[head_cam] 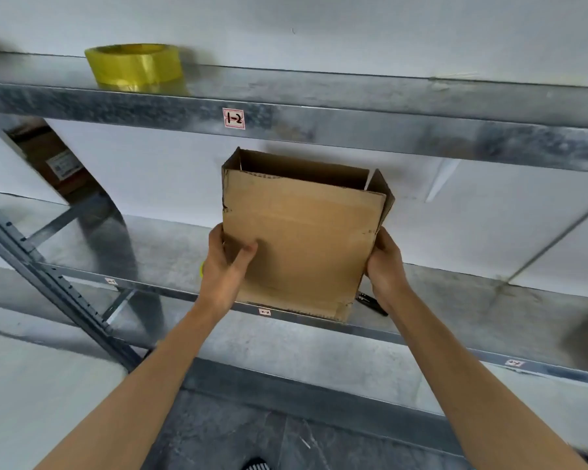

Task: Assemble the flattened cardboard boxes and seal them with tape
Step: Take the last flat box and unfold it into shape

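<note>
Both forearms rise from 6 o'clock to the middle of the view. The left hand (224,262) grasps the box (299,239) at its 8 o'clock corner, with the thumb laid across the near face and the fingers hidden behind the edge. The right hand (384,262) clasps the 4 o'clock corner, fingers curled round the side wall.

The box sits at the centre, held upright over the front rim of the middle shelf (157,239). I cannot tell whether it rests on the shelf. It is opened from flat into a square tube, and its top flaps stand up with the dark inside showing at 12 o'clock. A crease runs low across the near face, so the bottom flap appears to hang straight down and the bottom is probably not folded shut. No tape shows on it anywhere.

At 5 o'clock of the box, just beside the right wrist, a black tool (370,303) lies on the same shelf. It is too small to name. Farther off, at 11 o'clock, a yellow tape roll (134,67) lies flat on the top shelf (353,130), well apart from both hands.

As I judge it, only the opening-out is done. Folding the bottom flaps, fetching the tape, sealing the seam and closing the top all remain.
</note>
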